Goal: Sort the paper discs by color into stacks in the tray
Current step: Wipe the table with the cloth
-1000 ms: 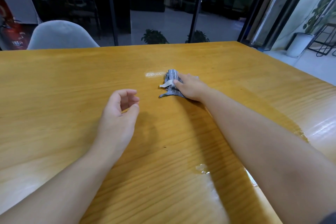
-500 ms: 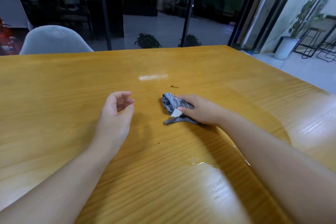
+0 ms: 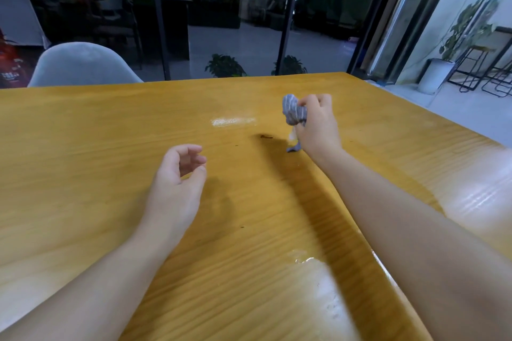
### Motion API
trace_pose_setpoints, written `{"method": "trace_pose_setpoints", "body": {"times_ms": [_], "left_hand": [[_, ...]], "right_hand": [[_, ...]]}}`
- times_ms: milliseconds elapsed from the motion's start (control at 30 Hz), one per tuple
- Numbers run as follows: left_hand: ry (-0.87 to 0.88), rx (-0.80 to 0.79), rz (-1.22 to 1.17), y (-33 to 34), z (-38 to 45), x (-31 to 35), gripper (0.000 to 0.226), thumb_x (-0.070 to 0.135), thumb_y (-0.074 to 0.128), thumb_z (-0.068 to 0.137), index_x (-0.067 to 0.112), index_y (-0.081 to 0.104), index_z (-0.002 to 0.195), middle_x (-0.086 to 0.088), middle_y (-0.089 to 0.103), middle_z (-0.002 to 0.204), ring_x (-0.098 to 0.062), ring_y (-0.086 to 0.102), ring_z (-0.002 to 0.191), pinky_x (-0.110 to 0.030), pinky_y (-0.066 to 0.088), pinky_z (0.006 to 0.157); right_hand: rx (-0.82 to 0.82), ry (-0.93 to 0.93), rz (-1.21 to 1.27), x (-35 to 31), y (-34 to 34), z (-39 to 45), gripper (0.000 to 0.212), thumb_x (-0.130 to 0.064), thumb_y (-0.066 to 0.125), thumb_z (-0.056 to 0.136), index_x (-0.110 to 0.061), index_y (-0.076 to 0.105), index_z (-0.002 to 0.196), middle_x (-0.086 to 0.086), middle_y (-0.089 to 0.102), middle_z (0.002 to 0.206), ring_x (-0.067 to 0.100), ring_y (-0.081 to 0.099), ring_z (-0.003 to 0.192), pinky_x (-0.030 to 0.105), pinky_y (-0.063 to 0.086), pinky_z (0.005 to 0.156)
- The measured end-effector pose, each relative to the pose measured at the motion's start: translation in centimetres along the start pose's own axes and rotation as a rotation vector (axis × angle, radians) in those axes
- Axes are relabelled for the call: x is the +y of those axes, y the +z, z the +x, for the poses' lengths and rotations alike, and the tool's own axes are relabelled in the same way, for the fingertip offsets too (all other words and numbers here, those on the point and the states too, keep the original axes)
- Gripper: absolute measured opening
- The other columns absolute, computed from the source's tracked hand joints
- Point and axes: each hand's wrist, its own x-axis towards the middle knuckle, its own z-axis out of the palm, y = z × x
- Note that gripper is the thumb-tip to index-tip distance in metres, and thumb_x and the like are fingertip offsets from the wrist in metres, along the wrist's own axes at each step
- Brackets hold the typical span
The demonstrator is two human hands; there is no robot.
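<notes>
While left hand [image 3: 177,188] loosely curled, empty: right hand [image 3: 315,122] fingers clutching grey cloth [image 3: 293,112], bare table [image 3: 110,147] around.

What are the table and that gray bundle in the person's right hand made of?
The table looks like wood or a wood-look laminate with a glossy coat: yellow grain lines run across it and window light glares off it. The gray bundle, gripped in the right hand, looks like soft woven or knitted cloth: it crumples, droops below the fist and shows fine stripes. A small white tag hangs from it.
</notes>
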Motion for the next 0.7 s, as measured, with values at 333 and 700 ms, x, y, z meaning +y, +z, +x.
{"method": "trace_pose_setpoints", "body": {"times_ms": [333,700], "left_hand": [[0.01,0.009,0.013,0.1,0.0,-0.2,0.039,-0.001,0.05,0.091,0.038,0.056,0.094,0.008,0.061,0.094,-0.015,0.058,0.092,-0.034,0.045,0.084],[-0.025,0.033,-0.027,-0.1,-0.1,0.1,0.036,-0.003,0.049,0.091,0.032,0.056,0.094,0.006,0.061,0.093,-0.016,0.058,0.099,-0.035,0.045,0.091]], "right_hand": [[-0.273,-0.181,-0.338,-0.2,4.0,1.2,0.033,-0.018,0.045,0.094,-0.017,0.056,0.125,0.006,0.059,0.118,0.026,0.044,0.112,0.036,0.04,0.089],[-0.439,-0.416,-0.42,0.0,0.9,-1.6,0.023,-0.023,0.048,0.097,-0.013,0.063,0.111,0.003,0.057,0.112,0.023,0.046,0.106,0.041,0.047,0.083]]}}
